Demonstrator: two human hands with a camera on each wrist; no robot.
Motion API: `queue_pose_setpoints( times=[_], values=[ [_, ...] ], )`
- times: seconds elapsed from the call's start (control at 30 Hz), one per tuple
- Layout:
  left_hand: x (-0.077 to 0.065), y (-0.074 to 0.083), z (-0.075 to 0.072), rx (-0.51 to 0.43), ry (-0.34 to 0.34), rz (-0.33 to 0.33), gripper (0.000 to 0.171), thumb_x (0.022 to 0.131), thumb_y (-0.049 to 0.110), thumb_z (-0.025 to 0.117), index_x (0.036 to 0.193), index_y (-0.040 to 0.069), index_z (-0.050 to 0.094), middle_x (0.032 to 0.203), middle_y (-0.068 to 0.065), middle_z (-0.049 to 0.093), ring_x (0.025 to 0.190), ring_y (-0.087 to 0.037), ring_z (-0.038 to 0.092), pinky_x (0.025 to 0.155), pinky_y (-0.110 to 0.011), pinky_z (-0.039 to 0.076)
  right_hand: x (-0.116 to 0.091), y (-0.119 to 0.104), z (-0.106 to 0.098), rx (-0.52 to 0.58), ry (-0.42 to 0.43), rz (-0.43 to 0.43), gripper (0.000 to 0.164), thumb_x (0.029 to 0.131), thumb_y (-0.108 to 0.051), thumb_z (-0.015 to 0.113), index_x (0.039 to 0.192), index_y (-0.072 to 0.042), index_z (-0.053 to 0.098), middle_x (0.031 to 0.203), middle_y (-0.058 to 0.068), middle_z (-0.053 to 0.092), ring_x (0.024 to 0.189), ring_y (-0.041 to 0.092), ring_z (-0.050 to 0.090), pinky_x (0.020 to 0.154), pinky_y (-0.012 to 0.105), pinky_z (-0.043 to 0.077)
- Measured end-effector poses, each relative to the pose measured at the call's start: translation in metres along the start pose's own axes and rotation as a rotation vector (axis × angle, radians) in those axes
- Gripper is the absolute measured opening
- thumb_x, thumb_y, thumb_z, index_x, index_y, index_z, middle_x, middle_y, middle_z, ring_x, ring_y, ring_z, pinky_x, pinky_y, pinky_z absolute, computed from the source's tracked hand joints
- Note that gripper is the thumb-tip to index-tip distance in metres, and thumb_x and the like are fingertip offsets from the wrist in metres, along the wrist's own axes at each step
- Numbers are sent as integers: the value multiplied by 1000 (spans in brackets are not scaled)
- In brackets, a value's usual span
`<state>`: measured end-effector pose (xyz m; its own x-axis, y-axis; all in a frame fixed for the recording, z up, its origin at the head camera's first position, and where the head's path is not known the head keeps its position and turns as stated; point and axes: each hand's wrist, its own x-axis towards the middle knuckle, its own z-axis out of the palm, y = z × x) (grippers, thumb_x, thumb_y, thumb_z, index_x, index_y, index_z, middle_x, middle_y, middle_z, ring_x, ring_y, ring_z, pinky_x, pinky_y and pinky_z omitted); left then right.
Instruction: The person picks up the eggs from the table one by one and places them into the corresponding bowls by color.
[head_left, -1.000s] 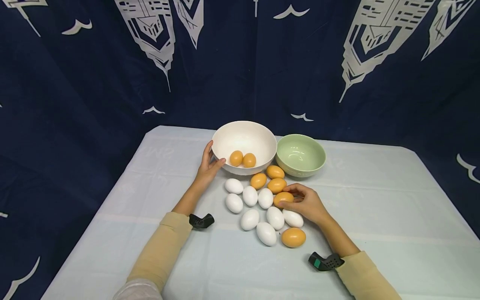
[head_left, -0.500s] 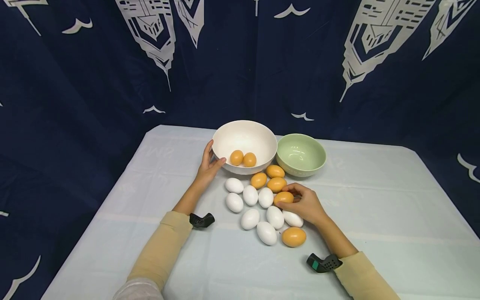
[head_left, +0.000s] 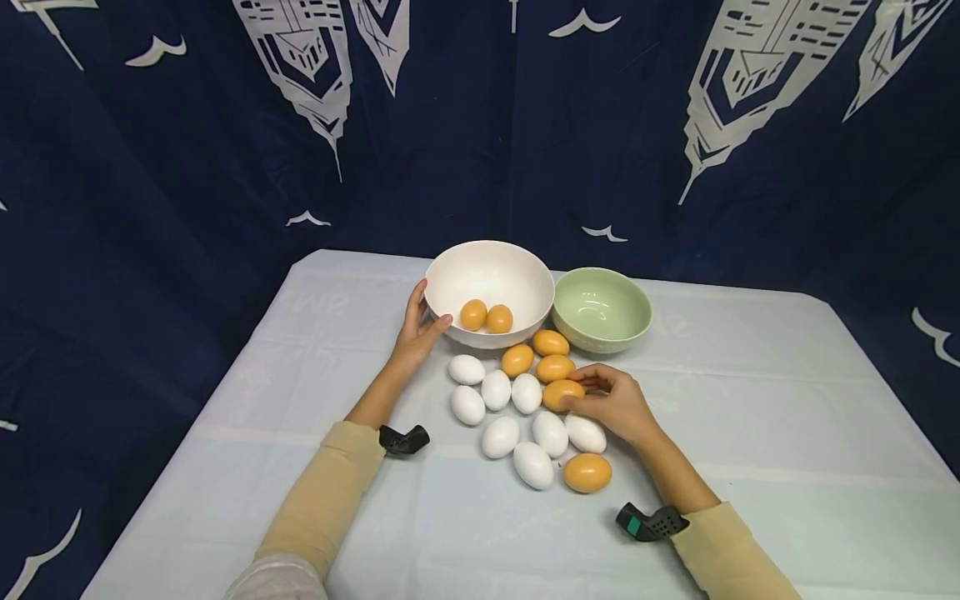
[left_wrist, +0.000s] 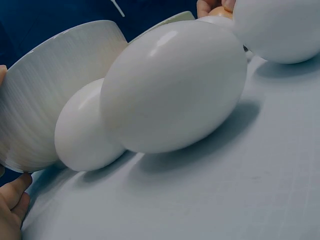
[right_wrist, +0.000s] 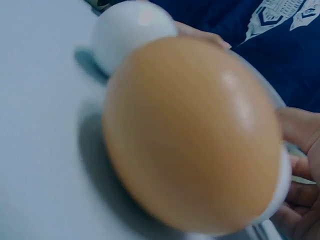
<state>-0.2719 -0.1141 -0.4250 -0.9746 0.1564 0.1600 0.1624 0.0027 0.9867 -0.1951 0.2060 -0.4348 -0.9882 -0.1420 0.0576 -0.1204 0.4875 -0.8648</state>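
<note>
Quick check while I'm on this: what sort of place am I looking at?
Probably a staged recording space rather than a working kitchen, though little of the room shows. A printed navy curtain hangs behind the covered table, and the person wears black wrist devices.

Both arms (head_left: 322,492) are stretched forward, the left hand (head_left: 417,332) held with thumb (head_left: 441,324) set wide, the right hand (head_left: 617,405) curled into a pinch.

Navy hanging cloth (head_left: 450,167), white tower prints (head_left: 750,75), white bird-like marks (head_left: 582,21), pale covered table (head_left: 765,433) in front
</note>
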Motion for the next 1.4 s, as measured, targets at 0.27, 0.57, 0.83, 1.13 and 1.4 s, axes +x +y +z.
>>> queue_pose_setpoints(
  times=[0.27,0.57,0.83,1.13,1.4],
  values=[
    [0,0,0,-24,-3,5,80,97,10,59,157,14,7,161,-19,0,144,-41,16,113,-47,27,1,0,0,31,-35,3,39,80,-16,81,111,3,65,108,14,66,98,25,62,81,24,50],
    [1,-1,0,-19,-6,13,79,97,10,59,157,14,7,161,-18,2,145,-37,15,113,-45,28,3,4,4,-2,-9,11,41,79,-16,83,111,2,65,106,13,67,98,26,63,86,33,51],
    [0,0,0,-27,-13,21,79,98,11,59,157,15,7,161,-17,1,146,-35,12,114,-44,27,3,7,1,37,12,0,40,78,-11,81,111,4,64,104,14,67,98,25,61,84,25,49],
    [0,1,0,-28,-1,14,79,97,11,59,157,14,8,161,-17,2,146,-36,14,113,-45,28,5,0,-7,104,24,-39,41,77,-7,80,110,7,61,107,18,63,98,22,56,90,30,44],
    [0,1,1,-36,-4,14,79,97,9,59,157,13,7,161,-18,1,144,-39,16,113,-45,29,11,-7,-11,151,32,-80,40,79,-5,78,112,7,59,110,18,61,98,14,56,93,32,43]
  ],
)
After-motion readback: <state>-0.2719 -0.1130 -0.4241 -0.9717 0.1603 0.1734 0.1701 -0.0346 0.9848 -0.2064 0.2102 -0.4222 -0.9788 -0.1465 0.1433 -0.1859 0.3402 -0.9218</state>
